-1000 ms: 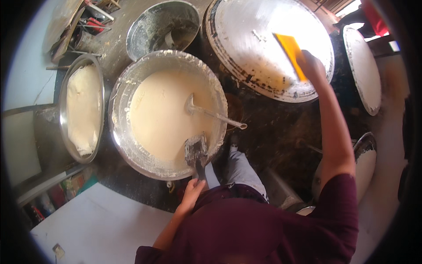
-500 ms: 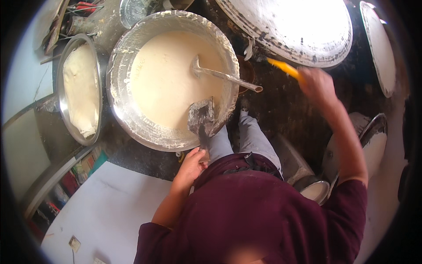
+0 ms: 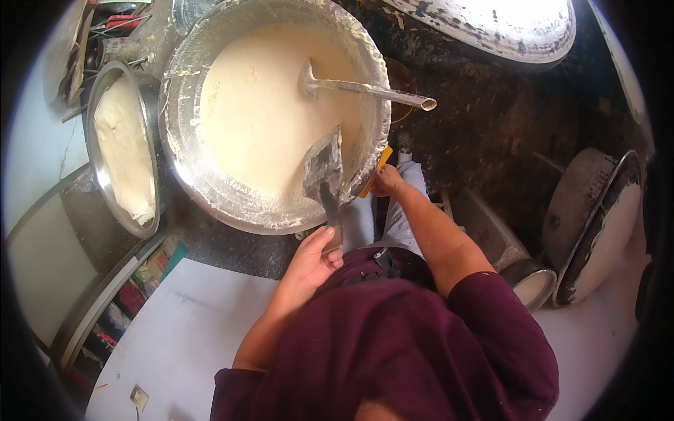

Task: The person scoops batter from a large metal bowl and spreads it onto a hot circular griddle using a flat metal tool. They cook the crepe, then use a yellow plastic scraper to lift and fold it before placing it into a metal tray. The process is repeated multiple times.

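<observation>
Here, closed grip on spatula (image 3: 325, 167) in left hand (image 3: 316, 258), with tilted blade above near side of basin (image 3: 184, 105). Beyond, firm grip on yellow scraper (image 3: 385, 155) in right hand (image 3: 386, 181), just beside basin's right-hand rim; touching or apart, cannot tell. Inside basin, pale batter (image 3: 256, 105) with dipped ladle (image 3: 365, 88), handle out past rim. Off left, dough (image 3: 126, 151) in oval dish (image 3: 102, 175). Farthest, upper right, round griddle (image 3: 523, 21).

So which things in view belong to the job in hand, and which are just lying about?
In use, it seems:
dark-handled spatula, left grip;
yellow scraper, right grip;
basin of pale liquid;
long-handled tool in it.

Lying about, apparently:
small metal bowl, right;
large tilted vessel, right;
pale slab, far left.
</observation>
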Action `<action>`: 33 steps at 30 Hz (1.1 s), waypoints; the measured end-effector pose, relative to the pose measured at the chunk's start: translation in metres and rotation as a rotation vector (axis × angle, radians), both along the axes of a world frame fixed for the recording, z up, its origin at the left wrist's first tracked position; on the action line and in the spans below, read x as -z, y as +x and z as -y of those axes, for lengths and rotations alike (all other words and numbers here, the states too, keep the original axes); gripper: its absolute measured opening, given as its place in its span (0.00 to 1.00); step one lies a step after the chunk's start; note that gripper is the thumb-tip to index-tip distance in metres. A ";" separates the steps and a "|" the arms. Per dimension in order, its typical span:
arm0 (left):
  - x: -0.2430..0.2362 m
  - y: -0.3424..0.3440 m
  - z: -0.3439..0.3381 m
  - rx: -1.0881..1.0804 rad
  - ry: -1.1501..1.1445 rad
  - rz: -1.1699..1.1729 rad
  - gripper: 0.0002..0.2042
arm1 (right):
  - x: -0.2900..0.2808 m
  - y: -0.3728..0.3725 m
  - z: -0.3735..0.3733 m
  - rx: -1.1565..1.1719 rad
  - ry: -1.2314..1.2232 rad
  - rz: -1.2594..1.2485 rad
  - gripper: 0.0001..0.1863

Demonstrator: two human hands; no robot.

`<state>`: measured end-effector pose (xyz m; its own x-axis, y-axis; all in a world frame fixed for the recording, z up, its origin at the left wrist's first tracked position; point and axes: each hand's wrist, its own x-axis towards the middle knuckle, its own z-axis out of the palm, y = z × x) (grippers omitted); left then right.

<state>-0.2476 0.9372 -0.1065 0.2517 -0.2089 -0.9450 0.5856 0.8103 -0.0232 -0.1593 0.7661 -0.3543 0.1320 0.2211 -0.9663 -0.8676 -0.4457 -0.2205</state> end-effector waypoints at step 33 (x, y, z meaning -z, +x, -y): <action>0.045 0.148 -0.028 -0.036 0.361 0.027 0.08 | -0.224 0.074 0.094 -0.236 0.322 -0.089 0.06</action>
